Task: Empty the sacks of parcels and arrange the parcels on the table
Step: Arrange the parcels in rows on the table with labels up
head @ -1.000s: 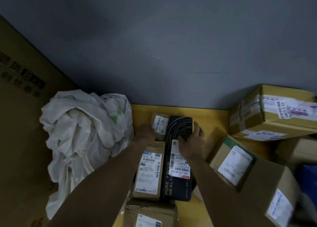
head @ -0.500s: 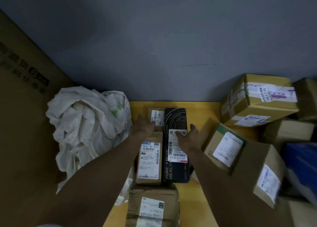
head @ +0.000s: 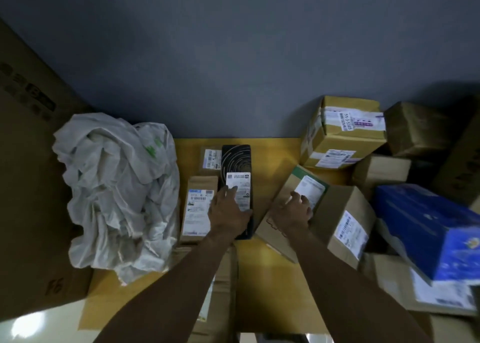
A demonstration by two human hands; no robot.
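Both forearms bare, stretched forward, near parallel. Left hand (head: pixel 228 214) palm down, fingers straight, close together. Right hand (head: pixel 293 214) palm down (well apart from left), fingers spread, slightly bent.

yellow table (head: pixel 272 155) | left: crumpled white sack (head: pixel 117 187) | middle: black parcel (head: pixel 236 158), brown parcel (head: pixel 198 207) | right: cardboard boxes (head: pixel 340 140)

Yellow on the table (head: pixel 272 155), white with green print on the sack (head: pixel 117 187), black with pale curved lines on the long box (head: pixel 236 158), brown with white labels on the cardboard parcels (head: pixel 337 137), blue on the big box (head: pixel 428 226).
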